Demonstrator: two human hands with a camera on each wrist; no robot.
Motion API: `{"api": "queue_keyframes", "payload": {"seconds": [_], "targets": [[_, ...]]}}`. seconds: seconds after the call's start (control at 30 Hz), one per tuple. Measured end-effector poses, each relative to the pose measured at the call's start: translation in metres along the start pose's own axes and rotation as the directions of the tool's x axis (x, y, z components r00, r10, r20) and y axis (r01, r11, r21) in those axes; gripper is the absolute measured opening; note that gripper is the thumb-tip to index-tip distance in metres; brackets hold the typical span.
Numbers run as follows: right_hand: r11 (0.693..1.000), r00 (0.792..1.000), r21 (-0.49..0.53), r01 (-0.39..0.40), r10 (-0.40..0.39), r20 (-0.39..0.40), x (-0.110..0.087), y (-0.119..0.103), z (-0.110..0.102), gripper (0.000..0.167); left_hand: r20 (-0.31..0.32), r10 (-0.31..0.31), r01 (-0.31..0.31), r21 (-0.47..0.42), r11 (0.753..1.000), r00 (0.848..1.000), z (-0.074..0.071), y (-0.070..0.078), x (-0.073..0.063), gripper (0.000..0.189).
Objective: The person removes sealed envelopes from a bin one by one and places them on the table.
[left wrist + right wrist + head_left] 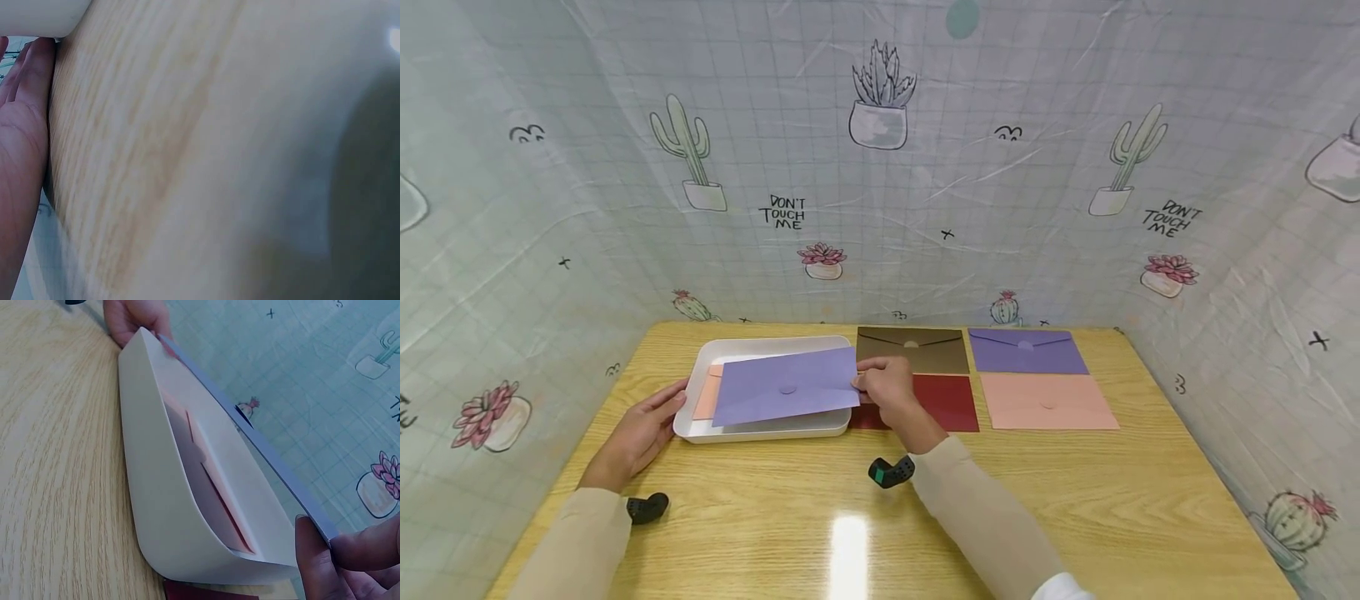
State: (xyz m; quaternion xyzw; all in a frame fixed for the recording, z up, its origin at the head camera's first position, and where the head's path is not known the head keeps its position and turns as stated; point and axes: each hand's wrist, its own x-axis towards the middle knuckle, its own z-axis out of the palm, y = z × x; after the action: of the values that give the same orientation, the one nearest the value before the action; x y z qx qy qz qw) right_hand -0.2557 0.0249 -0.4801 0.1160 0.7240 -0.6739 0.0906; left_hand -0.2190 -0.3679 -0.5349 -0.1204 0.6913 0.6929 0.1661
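Note:
My right hand [889,390] pinches the right edge of a purple envelope [775,371] between thumb and fingers. The envelope hangs tilted above a white tray [760,435], its round seal facing up. Beneath it, a pink envelope [706,396] lies in the tray, mostly covered in the head view. The right wrist view shows that pink envelope [215,478] inside the tray, below the lifted edge of the purple one. At the tray's left end, my left hand [643,433] rests against the outer wall with fingers extended. The left wrist view catches this hand [25,125] low beside the tray.
Right of the tray lie a brown envelope [913,354], a dark red envelope [951,404] partly behind my right hand, another purple envelope [1030,354] and another pink envelope [1048,400]. Behind the wooden table [760,533] hangs a cactus-print curtain [925,192].

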Motion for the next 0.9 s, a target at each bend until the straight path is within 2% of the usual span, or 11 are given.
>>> {"api": "queue_keyframes", "payload": {"seconds": [0.33, 0.63, 0.9], "targets": [[1.0, 1.0, 0.01, 0.001, -0.002, 0.004, -0.001, 0.0, -0.007, 0.024, 0.002, -0.009, 0.009, 0.005, 1.0, 1.0, 0.0, 0.002, -0.002, 0.077], [1.0, 1.0, 0.004, 0.004, -0.005, 0.021, -0.005, 0.0, -0.019, 0.025, 0.011, 0.009, -0.009, -0.003, 1.0, 1.0, 0.0, -0.001, -0.002, 0.082], [1.0, 1.0, -0.022, 0.015, -0.015, 0.001, -0.008, 0.001, -0.031, 0.024, 0.019, 0.026, -0.026, -0.01, 1.0, 0.999, 0.0, -0.004, -0.004, 0.081]]}}
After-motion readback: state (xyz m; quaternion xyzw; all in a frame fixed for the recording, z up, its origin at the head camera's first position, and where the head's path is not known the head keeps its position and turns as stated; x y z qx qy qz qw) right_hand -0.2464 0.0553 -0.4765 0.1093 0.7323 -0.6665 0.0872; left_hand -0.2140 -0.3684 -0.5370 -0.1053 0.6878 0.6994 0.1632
